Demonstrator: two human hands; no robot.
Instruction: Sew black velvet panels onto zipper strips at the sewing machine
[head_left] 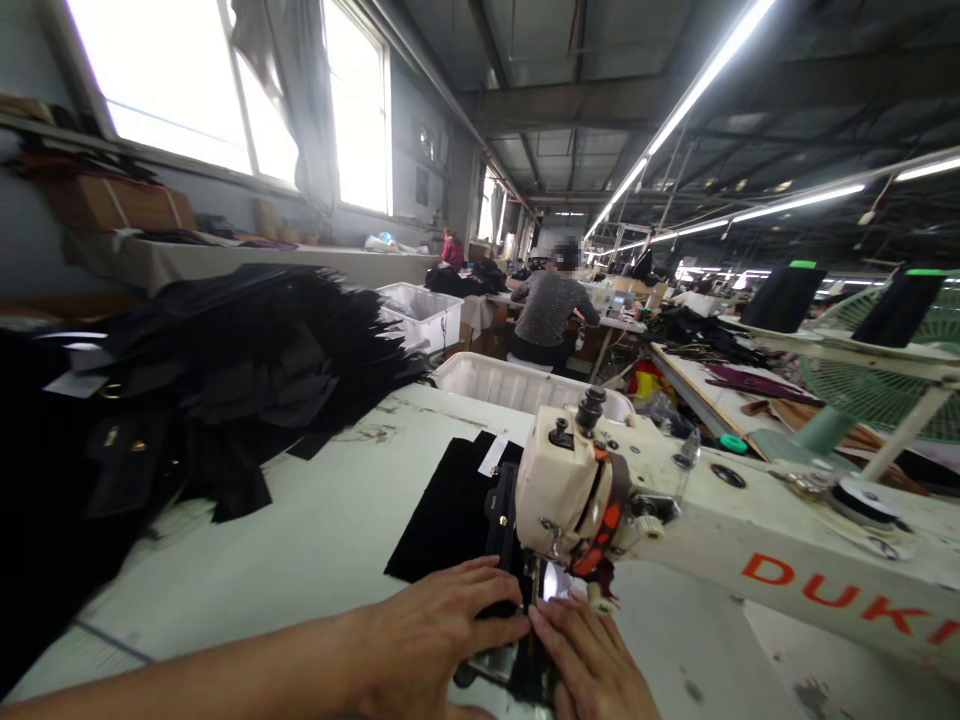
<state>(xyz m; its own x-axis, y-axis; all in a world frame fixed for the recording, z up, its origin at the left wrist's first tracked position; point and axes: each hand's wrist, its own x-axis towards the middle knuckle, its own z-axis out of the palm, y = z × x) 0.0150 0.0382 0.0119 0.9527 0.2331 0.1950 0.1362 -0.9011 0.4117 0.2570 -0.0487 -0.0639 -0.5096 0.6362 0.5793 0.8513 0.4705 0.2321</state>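
Observation:
A black fabric piece [439, 515] with a white label [493, 456] and a small gold fitting lies under the head of a cream sewing machine [559, 470]. My left hand [442, 625] rests on this fabric just left of the needle area, fingers stretched out and spread. Close beside it, my right hand [589, 655] lies flat with its fingers extended over the fabric at the front of the presser foot. The fingertips of both hands almost meet. The needle and stitch line are hidden behind the machine head and my fingers.
A large heap of black fabric pieces [247, 350] covers the table's left side. White plastic bins [517, 380] stand beyond the far edge. Thread cones [787, 297] and a green fan [885, 370] are at the right. A co-worker [553, 308] sits ahead, facing away.

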